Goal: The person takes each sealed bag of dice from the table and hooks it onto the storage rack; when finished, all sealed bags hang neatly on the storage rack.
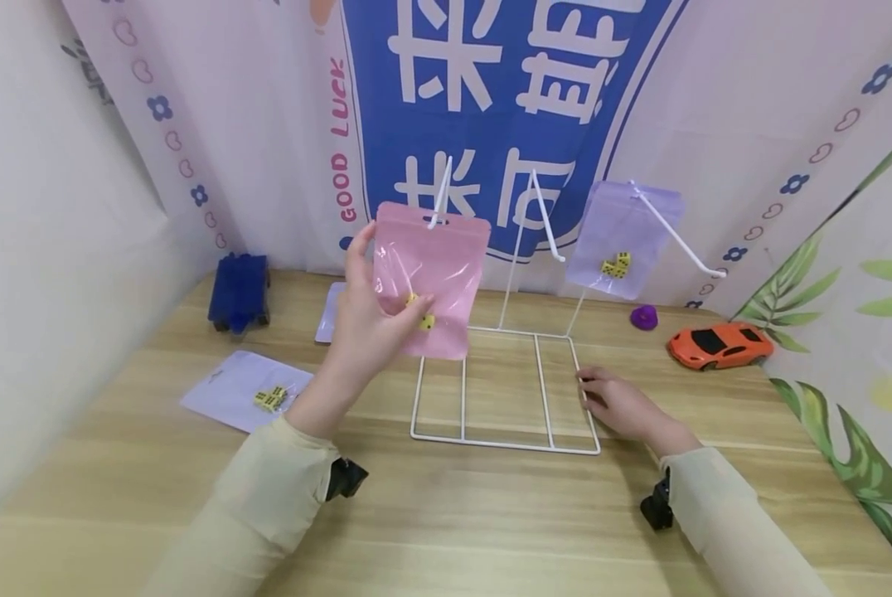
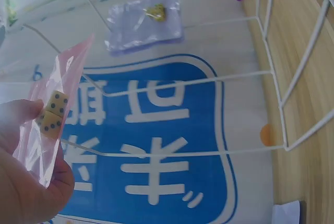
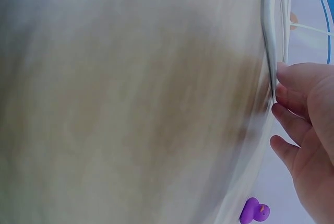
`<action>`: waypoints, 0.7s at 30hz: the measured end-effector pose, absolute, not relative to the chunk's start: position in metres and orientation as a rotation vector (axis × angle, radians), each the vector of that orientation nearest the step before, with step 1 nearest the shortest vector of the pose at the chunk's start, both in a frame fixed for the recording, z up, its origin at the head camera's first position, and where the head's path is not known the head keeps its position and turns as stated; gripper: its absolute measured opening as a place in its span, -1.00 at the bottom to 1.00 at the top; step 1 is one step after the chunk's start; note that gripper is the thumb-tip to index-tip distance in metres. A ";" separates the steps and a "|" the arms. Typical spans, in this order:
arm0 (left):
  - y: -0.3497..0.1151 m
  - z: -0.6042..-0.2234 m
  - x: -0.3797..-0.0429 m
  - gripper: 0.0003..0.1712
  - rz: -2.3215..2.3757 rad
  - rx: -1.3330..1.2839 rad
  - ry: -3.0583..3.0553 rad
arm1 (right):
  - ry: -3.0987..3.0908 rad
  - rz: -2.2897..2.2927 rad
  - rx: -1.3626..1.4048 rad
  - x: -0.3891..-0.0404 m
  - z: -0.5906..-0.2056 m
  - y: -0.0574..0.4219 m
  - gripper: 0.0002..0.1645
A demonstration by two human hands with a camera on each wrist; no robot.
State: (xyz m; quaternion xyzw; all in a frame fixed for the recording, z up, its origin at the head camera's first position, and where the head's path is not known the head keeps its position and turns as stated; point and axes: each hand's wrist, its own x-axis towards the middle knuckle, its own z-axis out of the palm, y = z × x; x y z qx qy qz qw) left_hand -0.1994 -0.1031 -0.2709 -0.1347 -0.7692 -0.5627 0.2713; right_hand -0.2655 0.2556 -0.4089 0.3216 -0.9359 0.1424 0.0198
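My left hand point(image 1: 364, 323) pinches a pink zip bag point(image 1: 453, 274) between thumb and fingers, with yellow dice point(image 2: 54, 114) showing through its clear front. In the head view the bag's hang hole overlaps the tip of the left hook point(image 1: 442, 195) of a white wire display rack point(image 1: 506, 445). On the rack's right hook a purple bag point(image 1: 603, 228) of yellow dice hangs; the middle hook point(image 1: 546, 211) bears nothing. Low at the right, my right hand point(image 1: 628, 406) pinches the side wire of the rack's base, as the right wrist view also shows.
Another purple dice bag point(image 1: 230, 390) lies flat at the left, and a further one point(image 1: 328, 315) is partly hidden behind my left hand. A blue toy vehicle point(image 1: 239, 290) stands at the back left. A purple toy duck point(image 1: 644, 317) and an orange toy car point(image 1: 718, 344) sit right of the rack.
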 end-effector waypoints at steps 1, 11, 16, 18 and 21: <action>-0.103 -0.272 -0.206 0.07 -1.520 -0.344 -2.084 | -2.904 0.442 0.999 -0.265 -0.408 0.256 -0.64; -0.105 -0.271 -0.278 -0.11 -1.552 -0.228 -2.212 | -2.905 0.433 0.995 -0.264 -0.409 0.257 -0.64; -0.105 -0.269 -0.309 -0.16 -1.478 -0.189 -2.296 | -2.883 0.437 1.008 -0.264 -0.410 0.257 -0.66; -0.105 -0.268 -0.318 -0.17 -1.452 -0.166 -2.323 | -2.878 0.439 1.014 -0.264 -0.410 0.257 -0.66; -0.103 -0.266 -0.329 -0.19 -1.420 -0.127 -2.356 | -2.879 0.439 1.017 -0.265 -0.409 0.257 -0.66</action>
